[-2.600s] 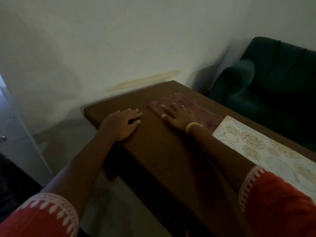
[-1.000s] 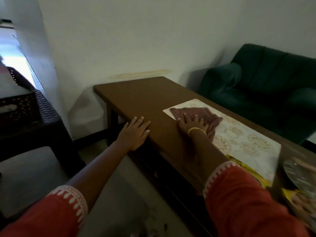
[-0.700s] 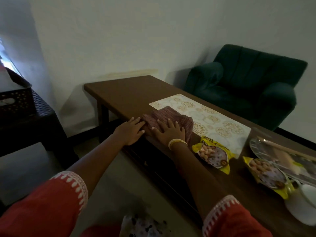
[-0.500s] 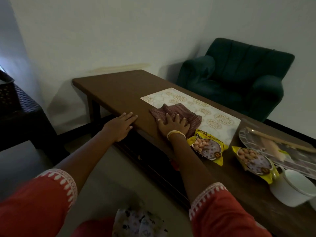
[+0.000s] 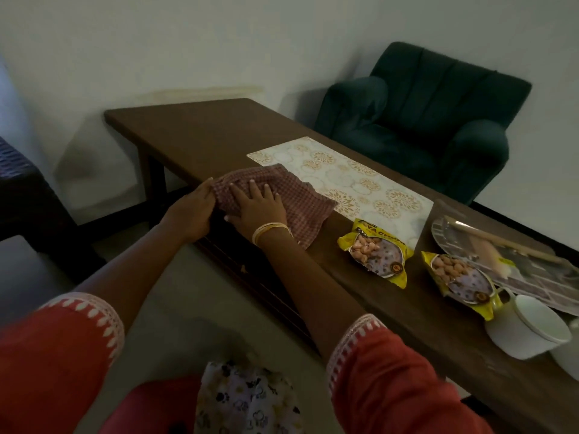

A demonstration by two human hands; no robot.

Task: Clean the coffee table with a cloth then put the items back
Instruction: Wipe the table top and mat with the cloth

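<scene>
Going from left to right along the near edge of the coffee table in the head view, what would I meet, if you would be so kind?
Left hand → right hand pressing on the checked cloth → first yellow snack packet → second yellow snack packet → white cup.

Matt brown wooden table [image 5: 200, 136], woven checked cloth [image 5: 297, 205], glossy plastic snack packets [image 5: 376, 252].
</scene>
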